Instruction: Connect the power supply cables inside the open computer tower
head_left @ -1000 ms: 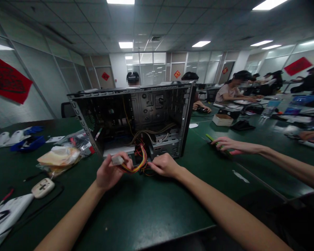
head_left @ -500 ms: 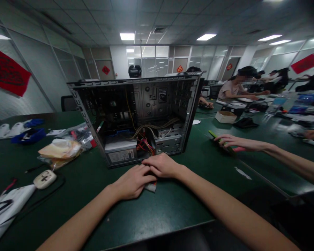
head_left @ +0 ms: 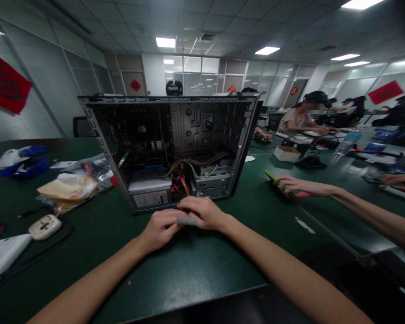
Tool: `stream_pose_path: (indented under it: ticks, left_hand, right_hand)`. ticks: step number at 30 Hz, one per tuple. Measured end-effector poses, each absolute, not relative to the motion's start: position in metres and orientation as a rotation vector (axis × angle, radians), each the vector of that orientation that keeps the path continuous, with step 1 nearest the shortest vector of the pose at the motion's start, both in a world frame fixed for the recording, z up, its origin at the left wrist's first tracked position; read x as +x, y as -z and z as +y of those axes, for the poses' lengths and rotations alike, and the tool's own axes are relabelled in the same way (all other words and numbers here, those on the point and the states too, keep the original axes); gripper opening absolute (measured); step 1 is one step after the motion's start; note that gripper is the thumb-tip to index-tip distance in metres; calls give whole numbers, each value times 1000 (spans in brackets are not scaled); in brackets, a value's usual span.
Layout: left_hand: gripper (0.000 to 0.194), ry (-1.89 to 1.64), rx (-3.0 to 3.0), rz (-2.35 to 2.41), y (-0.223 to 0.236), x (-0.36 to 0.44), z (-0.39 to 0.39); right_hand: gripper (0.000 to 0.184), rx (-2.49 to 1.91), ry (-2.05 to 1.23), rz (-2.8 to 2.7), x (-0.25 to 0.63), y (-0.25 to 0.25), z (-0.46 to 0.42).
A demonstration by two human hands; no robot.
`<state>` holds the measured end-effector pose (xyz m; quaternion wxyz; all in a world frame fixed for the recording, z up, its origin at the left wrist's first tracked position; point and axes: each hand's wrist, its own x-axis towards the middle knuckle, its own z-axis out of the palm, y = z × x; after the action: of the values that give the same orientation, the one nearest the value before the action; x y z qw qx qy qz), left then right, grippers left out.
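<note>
An open computer case [head_left: 213,186] stands upright on the green table, its inside facing me. Low on its left is the power supply [head_left: 150,198]; coloured wires [head_left: 180,183] run beside it. Just in front of the case, my hands meet over a pale grey multi-pin power connector [head_left: 187,221]. My left hand [head_left: 160,228] is closed on the connector's left end, thumb along the near side. The fingers of my right hand [head_left: 202,213] curl over its right end. The connector's holed face shows toward me; its wires are hidden behind my hands.
To the left lie a plastic bag of parts [head_left: 69,186], a blue tray [head_left: 25,167] and a cream-coloured device with a plus mark [head_left: 45,226]. At right another person's hand [head_left: 293,185] rests on a green-edged object, near a small cardboard box [head_left: 286,153].
My hands have turned the connector so its holed face lies level between them; earlier it hung below with orange wires showing. The view has shifted slightly.
</note>
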<state>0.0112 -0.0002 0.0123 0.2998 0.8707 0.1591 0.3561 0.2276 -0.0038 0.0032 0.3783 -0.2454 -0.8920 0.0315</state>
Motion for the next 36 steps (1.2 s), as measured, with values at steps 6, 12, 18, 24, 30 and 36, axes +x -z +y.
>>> stream_pose_path:
  ticks: [6, 12, 18, 24, 30, 36]
  left_hand:
    - [11, -1348, 2092, 698, -15, 15, -7]
    - [15, -1319, 1852, 854, -13, 15, -1]
    - [26, -1333, 1847, 835, -14, 16, -1]
    - [34, -1375, 1981, 855, -19, 14, -2]
    - [39, -1272, 1686, 764, -19, 17, -1]
    - [40, -1049, 1303, 633, -15, 20, 1]
  right_hand:
    - [23, -538, -210, -2156, 226, -16, -12]
    - [21, -539, -265, -2147, 220, -16, -13]
    - [50, -733, -357, -1969, 210, -18, -14]
    - [54, -789, -836, -1637, 208, -18, -15]
    - [48, -758, -1043, -1437, 203, -15, -13]
    - [57, -808, -893, -1574, 206, -11, -11]
